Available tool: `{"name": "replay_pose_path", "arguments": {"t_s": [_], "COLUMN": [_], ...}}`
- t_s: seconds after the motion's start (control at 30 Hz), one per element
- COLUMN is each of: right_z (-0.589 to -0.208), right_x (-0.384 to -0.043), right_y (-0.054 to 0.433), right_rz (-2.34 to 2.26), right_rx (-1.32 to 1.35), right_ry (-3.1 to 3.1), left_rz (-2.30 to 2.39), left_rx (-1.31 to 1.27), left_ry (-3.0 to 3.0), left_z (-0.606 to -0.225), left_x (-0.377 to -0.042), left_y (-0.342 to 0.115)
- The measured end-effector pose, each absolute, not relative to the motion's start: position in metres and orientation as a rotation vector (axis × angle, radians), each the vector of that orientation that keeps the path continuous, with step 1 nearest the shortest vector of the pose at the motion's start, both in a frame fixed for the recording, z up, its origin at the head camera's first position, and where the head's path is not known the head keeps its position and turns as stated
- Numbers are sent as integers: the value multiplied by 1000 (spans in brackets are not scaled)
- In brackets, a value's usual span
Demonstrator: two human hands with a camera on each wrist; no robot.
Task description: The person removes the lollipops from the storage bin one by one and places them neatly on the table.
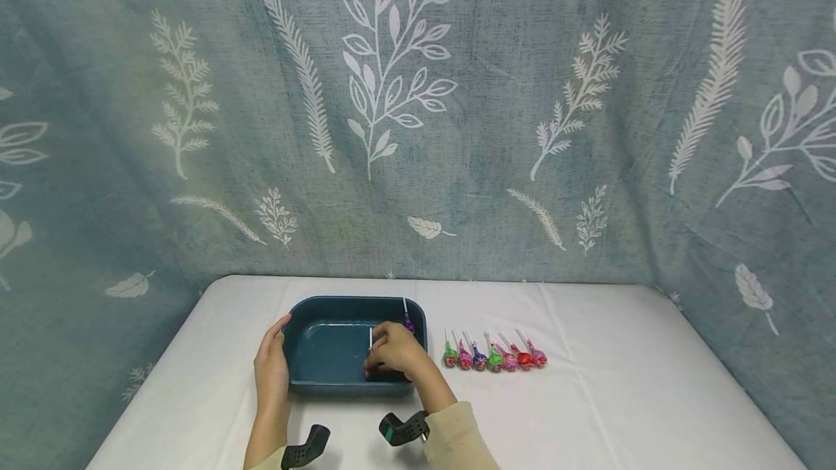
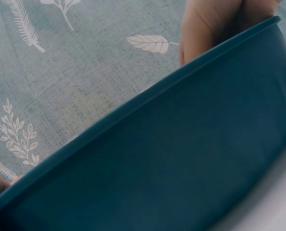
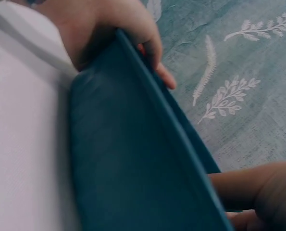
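A dark teal rectangular tray [image 1: 326, 388] rests on the white table. At its left end my left hand [image 1: 271, 368] holds the side wall, palm outside and fingers along the rim. My right hand [image 1: 395, 350] reaches down into the tray and pinches a lollipop, whose white stick [image 1: 371, 338] points up; its head is mostly hidden by the fingers. Another lollipop, purple-wrapped [image 1: 408, 323], leans in the tray's back right corner. In the right wrist view the tray's outer wall [image 3: 128, 130] hides what the right fingertips [image 3: 234, 187] hold.
To the right of the tray several wrapped lollipops lie in a row, from a green one [image 1: 450, 357] to a pink one [image 1: 538, 358], sticks pointing back. The white tablecloth [image 1: 627, 383] extends to both sides. A leaf-patterned teal curtain [image 1: 483, 129] hangs behind.
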State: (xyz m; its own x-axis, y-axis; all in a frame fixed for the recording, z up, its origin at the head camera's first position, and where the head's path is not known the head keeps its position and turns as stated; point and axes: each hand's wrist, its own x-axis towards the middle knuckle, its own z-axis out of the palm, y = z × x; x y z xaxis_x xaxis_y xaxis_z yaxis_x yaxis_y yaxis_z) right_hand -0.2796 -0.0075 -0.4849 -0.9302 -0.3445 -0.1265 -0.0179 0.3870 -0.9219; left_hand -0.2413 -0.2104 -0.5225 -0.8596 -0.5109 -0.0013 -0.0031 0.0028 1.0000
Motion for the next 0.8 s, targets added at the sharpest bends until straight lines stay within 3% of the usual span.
{"name": "replay_pose_path", "arguments": {"t_s": [0.8], "right_z": [-456], "right_x": [-280], "right_y": [44], "right_rz": [-1837], "right_rx": [-384], "right_ry": [1914], "left_rz": [-1914], "left_rx": [543], "left_ry": [-1920], "left_z": [-521], "left_x": [-240], "left_y": [-209]}}
